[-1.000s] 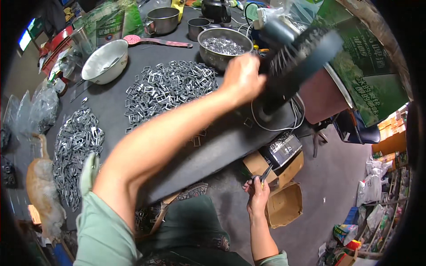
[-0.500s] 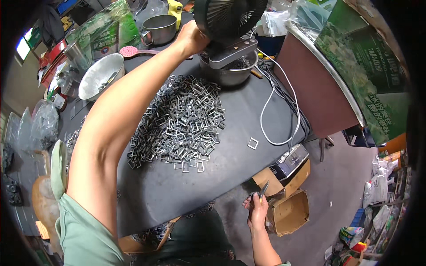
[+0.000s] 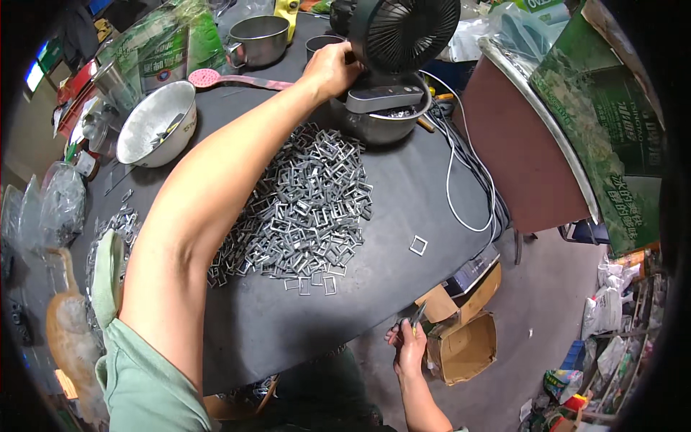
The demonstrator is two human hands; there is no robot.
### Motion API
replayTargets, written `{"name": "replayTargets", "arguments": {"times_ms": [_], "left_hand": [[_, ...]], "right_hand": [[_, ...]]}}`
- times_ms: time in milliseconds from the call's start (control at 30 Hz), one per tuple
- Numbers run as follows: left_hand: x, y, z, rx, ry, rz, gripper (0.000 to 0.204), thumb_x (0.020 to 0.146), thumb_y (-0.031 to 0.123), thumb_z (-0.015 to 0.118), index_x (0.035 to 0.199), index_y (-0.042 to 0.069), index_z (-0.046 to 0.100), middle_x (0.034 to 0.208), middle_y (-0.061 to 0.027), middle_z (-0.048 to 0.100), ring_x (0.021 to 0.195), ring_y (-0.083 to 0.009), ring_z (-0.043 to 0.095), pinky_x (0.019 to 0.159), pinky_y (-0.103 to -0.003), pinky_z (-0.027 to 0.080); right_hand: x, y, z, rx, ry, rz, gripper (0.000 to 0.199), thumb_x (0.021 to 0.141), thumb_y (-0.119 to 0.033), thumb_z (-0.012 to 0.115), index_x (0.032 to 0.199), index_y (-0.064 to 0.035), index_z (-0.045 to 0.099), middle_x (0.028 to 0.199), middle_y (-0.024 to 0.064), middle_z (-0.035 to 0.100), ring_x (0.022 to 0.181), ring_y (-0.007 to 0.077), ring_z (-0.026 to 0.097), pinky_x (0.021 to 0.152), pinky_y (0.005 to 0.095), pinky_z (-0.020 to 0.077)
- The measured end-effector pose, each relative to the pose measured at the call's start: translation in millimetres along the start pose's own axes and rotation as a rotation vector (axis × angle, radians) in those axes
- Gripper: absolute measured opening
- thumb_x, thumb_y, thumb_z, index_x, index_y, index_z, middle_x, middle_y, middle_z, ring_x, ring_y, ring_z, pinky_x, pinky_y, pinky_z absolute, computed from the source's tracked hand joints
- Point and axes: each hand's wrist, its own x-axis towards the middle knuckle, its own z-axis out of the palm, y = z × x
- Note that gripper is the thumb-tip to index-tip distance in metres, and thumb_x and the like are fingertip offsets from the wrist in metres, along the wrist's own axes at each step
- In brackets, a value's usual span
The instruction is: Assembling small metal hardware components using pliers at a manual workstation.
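Note:
My left hand [image 3: 331,70] stretches across the table and is closed on the side of a black desk fan [image 3: 409,34]. The fan's grey base [image 3: 385,99] is over a steel bowl [image 3: 378,129] of small metal parts. Below my left forearm spreads a big heap of rectangular metal buckle frames [image 3: 317,205], partly hidden by the arm. A single buckle frame [image 3: 418,245] lies apart at the right. Beyond the table's front edge, my right hand [image 3: 409,347] is closed around small pointed pliers [image 3: 417,314], tips upward; the fingers cover most of the handles.
An open cardboard box [image 3: 468,349] stands below the right table edge. White cable [image 3: 450,191] loops along that side. At left are a white bowl [image 3: 155,126], a pink perforated scoop [image 3: 205,78] and what looks like an orange-and-white cat [image 3: 72,324]. A steel pot [image 3: 258,45] stands at the back.
The fan and my left hand have moved to the right and the fan has turned, showing more of its grille. My right hand still holds the pliers. The view has shifted slightly.

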Motion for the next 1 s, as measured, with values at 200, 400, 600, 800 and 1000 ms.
{"name": "replayTargets", "arguments": {"times_ms": [200,400,600,800,1000], "left_hand": [[8,-13,5,-0.132,-0.059,-0.019,0.035,0.084,0.027,0.072,0.114,0.008,0.068,0.102,-0.0175,0.071,0.098,-0.0327,0.068,0.085,-0.040,0.051],[0,-6,6,-0.052,-0.005,-0.050,0.041,0.083,0.032,0.074,0.116,0.009,0.068,0.105,-0.0191,0.071,0.102,-0.0346,0.067,0.089,-0.041,0.051],[-2,15,3,0.028,0.113,-0.260,0.043,0.078,0.035,0.078,0.114,0.013,0.071,0.106,-0.0190,0.070,0.106,-0.0351,0.065,0.092,-0.043,0.050],[-5,30,-2,0.011,0.104,-0.251,0.041,0.076,0.032,0.079,0.112,0.014,0.072,0.107,-0.0185,0.070,0.105,-0.0351,0.065,0.092,-0.044,0.049],[-32,44,9,0.284,0.271,-0.225,0.029,0.082,0.020,0.070,0.108,0.005,0.071,0.099,-0.0214,0.071,0.097,-0.0357,0.068,0.087,-0.042,0.051]], "right_hand": [[4,7,-5,-0.031,0.009,0.020,0.019,0.100,-0.020,0.056,0.087,-0.0060,0.053,0.071,0.0052,0.060,0.058,0.0129,0.055,0.064,0.0307,0.0518],[6,10,-6,-0.088,-0.021,0.012,0.019,0.100,-0.023,0.056,0.091,-0.0059,0.054,0.075,0.0061,0.060,0.061,0.0160,0.058,0.063,0.0318,0.0519],[-4,12,-9,-0.108,-0.006,0.012,0.019,0.100,-0.021,0.057,0.090,-0.0053,0.054,0.075,0.0060,0.060,0.061,0.0165,0.058,0.063,0.0321,0.0522],[-11,16,-13,-0.115,-0.018,0.001,0.017,0.100,-0.018,0.056,0.089,-0.0047,0.054,0.075,0.0066,0.060,0.061,0.0176,0.059,0.061,0.0315,0.0521],[-31,8,-12,-0.131,-0.026,-0.039,0.016,0.100,-0.017,0.055,0.090,-0.0045,0.053,0.074,0.0069,0.059,0.062,0.0179,0.060,0.060,0.0309,0.0516]]}}
